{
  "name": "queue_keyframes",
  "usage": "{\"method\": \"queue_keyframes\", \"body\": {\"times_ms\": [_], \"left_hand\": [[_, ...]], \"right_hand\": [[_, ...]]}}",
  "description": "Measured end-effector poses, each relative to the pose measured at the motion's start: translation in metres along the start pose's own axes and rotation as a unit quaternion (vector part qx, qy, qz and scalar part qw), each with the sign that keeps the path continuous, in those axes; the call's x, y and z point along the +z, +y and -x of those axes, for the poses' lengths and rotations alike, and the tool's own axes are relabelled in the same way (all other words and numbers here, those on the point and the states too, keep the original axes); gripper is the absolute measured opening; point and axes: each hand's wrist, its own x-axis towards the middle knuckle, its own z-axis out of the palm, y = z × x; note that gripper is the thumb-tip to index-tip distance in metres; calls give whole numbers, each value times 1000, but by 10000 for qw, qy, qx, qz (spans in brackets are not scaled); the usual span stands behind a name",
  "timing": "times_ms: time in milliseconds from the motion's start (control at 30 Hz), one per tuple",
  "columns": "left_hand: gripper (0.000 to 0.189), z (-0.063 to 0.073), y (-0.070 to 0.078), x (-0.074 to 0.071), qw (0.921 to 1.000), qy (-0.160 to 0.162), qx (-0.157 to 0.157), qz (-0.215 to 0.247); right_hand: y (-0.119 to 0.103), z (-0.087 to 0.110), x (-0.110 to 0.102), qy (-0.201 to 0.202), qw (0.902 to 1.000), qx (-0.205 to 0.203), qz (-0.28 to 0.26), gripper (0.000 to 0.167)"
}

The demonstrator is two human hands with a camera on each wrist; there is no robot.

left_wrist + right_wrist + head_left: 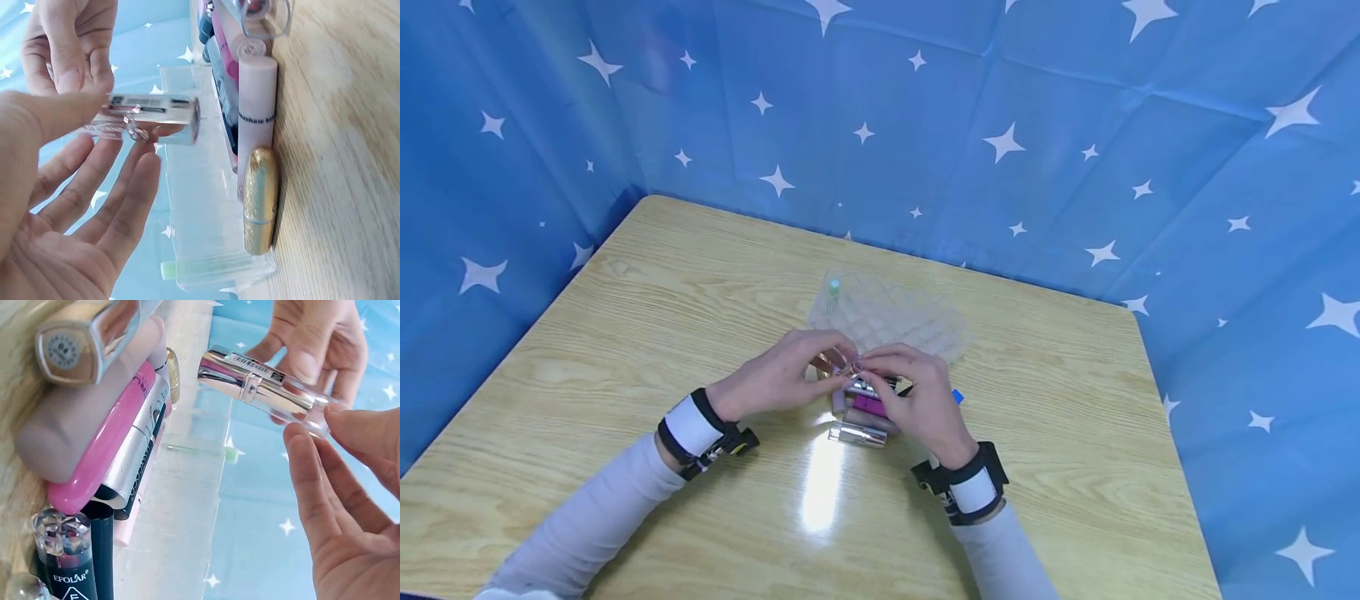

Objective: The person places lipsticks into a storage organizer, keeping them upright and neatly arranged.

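Above the row of cosmetics, both hands hold one shiny metallic lipstick (262, 387) with a clear end and a barcode label. My left hand (790, 371) pinches it between thumb and fingers, with its other fingers spread below in the left wrist view. At the clear end, the thumb and fingertips of my right hand (921, 408) grip it. Just beneath lie a gold lipstick (259, 203), a pale pink tube (256, 100), a magenta tube (106, 437) and a silver tube (134, 456).
Behind the hands, a clear compartmented organizer (902, 312) stands on the wooden table (700, 275), with a green-capped tube (833, 290) at its left end. A dark EFOLAR lipstick (65, 569) and a square-ended clear tube (69, 353) lie nearby. A blue star-patterned curtain (880, 100) hangs behind.
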Motion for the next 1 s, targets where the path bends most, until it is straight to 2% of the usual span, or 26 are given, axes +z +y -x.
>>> {"method": "queue_keyframes", "body": {"times_ms": [267, 400, 533, 733, 1000], "left_hand": [[22, 2, 4, 1, 9999, 149, 21, -25], [23, 3, 5, 0, 9990, 381, 237, 57], [22, 2, 3, 0, 9962, 641, 536, 252], [22, 2, 4, 1, 9935, 774, 663, 504], [23, 1, 8, 0, 9916, 929, 655, 614]], "right_hand": [[-1, 1, 0, -33, 9999, -63, 93, 14], [0, 1, 2, 3, 9997, 20, -261, 30], [3, 2, 7, -129, 9975, 338, -611, 43], [5, 3, 12, -249, 9946, 707, -725, 33], [4, 2, 11, -200, 9954, 677, -644, 28]]}}
